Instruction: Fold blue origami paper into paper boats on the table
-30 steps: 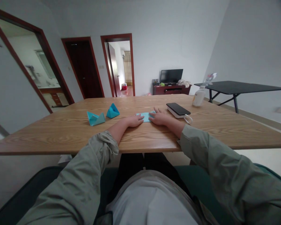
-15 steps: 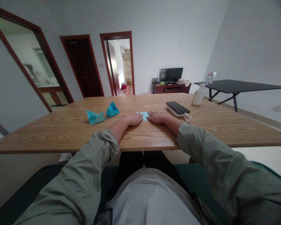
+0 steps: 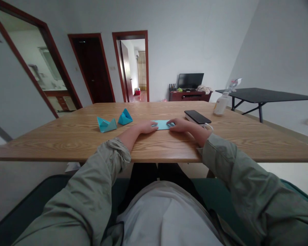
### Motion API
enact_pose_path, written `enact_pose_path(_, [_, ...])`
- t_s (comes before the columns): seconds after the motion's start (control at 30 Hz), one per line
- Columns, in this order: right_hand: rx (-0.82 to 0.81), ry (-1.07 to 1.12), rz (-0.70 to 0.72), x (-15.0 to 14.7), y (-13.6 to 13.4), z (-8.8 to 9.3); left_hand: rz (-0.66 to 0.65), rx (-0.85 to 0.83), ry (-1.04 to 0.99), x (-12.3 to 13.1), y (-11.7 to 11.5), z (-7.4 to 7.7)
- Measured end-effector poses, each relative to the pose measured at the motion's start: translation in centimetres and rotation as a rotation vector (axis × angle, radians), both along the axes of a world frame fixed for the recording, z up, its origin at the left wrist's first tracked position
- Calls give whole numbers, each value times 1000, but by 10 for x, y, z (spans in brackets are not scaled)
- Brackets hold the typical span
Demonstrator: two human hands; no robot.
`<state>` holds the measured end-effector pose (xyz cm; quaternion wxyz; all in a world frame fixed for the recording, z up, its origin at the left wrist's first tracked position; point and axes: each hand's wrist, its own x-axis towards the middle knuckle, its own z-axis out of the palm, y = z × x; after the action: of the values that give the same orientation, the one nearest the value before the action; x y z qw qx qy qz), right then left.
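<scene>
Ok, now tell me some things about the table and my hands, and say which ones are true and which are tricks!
1. The left hand and the right hand both press on a flat light blue paper. True.
2. The phone lies to the left of the paper. False: the phone lies to its right, just past the right hand.
3. Two folded blue paper shapes sit on the wooden table, left of the hands. True.
4. The white bottle lies on its side. False: the white bottle stands upright at the far right of the table.
</scene>
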<state>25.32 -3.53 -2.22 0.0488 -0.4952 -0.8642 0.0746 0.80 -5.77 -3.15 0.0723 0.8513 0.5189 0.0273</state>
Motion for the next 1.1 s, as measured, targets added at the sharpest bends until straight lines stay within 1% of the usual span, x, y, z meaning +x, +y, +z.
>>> enact_pose_path(0.13, [96, 46, 26, -2, -1, -1, -36, 44, -67, 0, -4, 2])
enact_pose_path(0.3, [93, 194, 113, -3, 0, -4, -52, 155, -122, 1, -2, 0])
enact_pose_path(0.4, [65, 187, 106, -4, 0, -4, -71, 184, -155, 1, -1, 0])
enact_pose_path(0.5, [78, 144, 81, -6, 1, -6, -72, 175, -173, 2, 0, 0])
enact_pose_path(0.6, [105, 131, 127, -9, 4, -10, -81, 161, -164, 3, -1, 1])
enact_pose_path(0.67, [125, 164, 182, -11, 6, -11, -94, 168, -155, 5, -3, 2])
enact_pose_path(0.77, [136, 209, 234, -13, 6, -11, -101, 184, -133, 9, -8, 8])
enact_pose_path(0.8, [126, 212, 253, -13, 5, -10, -78, 186, -121, 11, -9, 10])
enact_pose_path(0.87, [112, 227, 256, -12, 5, -8, -63, 177, -85, 16, -11, 14])
enact_pose_path(0.97, [129, 218, 301, -11, 4, -5, -55, 209, -53, 21, -13, 18])
enact_pose_path(1.03, [149, 214, 318, -11, 3, -4, -69, 212, -52, 22, -13, 17])
enact_pose_path(1.1, [163, 220, 303, -11, 2, -4, -85, 206, -65, 22, -12, 15])
